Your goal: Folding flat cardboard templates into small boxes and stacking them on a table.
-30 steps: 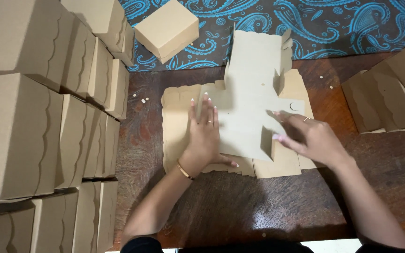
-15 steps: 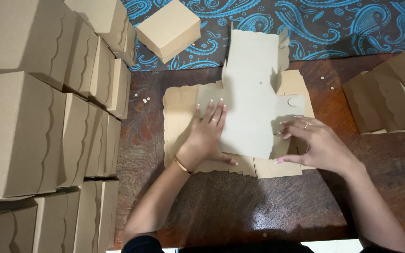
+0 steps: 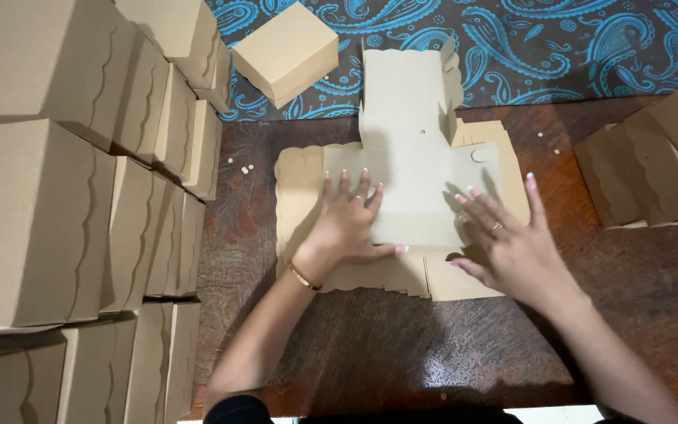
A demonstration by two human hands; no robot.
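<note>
Left hand (image 3: 347, 228) and right hand (image 3: 508, 243) flat, fingers spread, grip apart, on cardboard blank (image 3: 410, 157)

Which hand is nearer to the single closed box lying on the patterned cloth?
Left. The left hand lies on the flat cardboard below the box; the right hand is farther off, at the cardboard's right side.

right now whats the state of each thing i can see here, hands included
left hand: flat, pressing on the unfolded box blank
right hand: flat, fingers spread on the blank's right side
box blank: unfolded, lying flat on a stack of blanks
stack of blanks: flat on the wooden table
single box: assembled, closed, on the paisley cloth
boxes at left: assembled, stacked
</note>
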